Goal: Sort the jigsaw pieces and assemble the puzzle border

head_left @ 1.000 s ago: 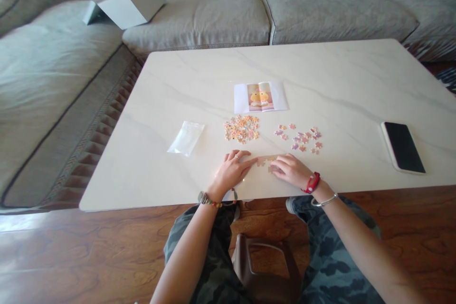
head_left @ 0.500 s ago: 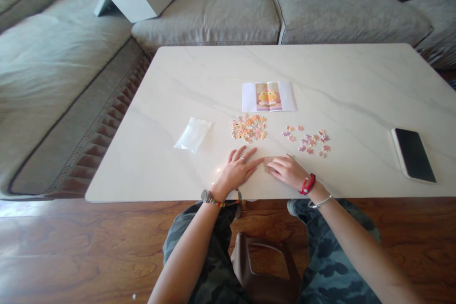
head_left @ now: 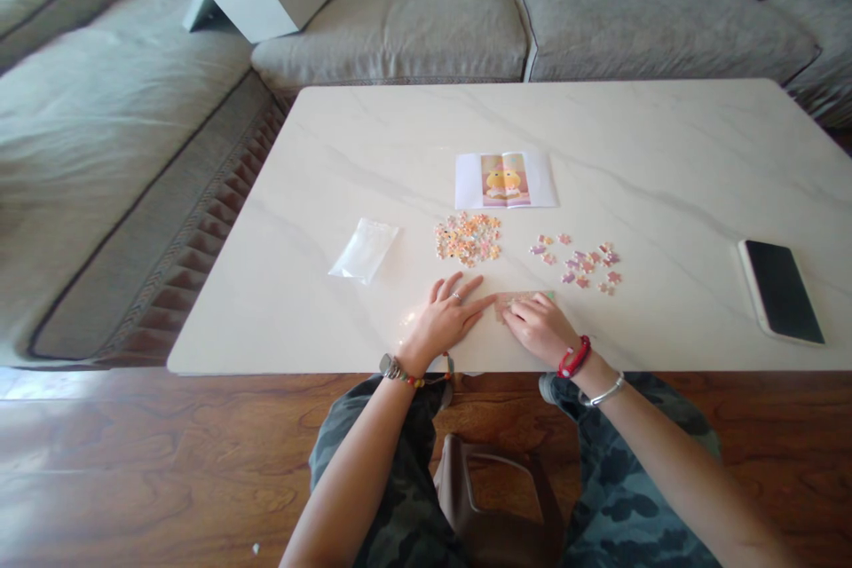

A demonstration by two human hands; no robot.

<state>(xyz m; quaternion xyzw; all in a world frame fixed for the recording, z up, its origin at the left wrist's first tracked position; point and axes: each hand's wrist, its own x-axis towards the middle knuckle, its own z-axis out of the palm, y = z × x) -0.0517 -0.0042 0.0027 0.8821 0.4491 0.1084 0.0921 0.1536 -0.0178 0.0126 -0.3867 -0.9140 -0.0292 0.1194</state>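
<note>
A small joined strip of jigsaw puzzle pieces (head_left: 531, 295) lies flat near the table's front edge, partly covered by fingers. My left hand (head_left: 443, 319) rests on the tabletop with its fingers spread, and its index fingertip touches the strip's left end. My right hand (head_left: 536, 324) has its fingers bent and pressed together on a puzzle piece in the strip; the fingertips are partly hidden. Beyond my left hand is a heap of loose puzzle pieces (head_left: 468, 239), mostly orange and yellow. A looser group of pink and purple pieces (head_left: 586, 262) lies to the right.
A creased picture sheet (head_left: 469, 182) lies behind the heap on the marbled white table (head_left: 373, 142). A clear plastic bag (head_left: 365, 251) is at left, a phone (head_left: 782, 291) at right. Behind is a grey sofa (head_left: 399, 31) with a white box (head_left: 276, 4).
My right hand has shifted slightly down and towards me along the strip, uncovering more of its upper edge. My left hand stays in place. The whole view has shifted slightly.
</note>
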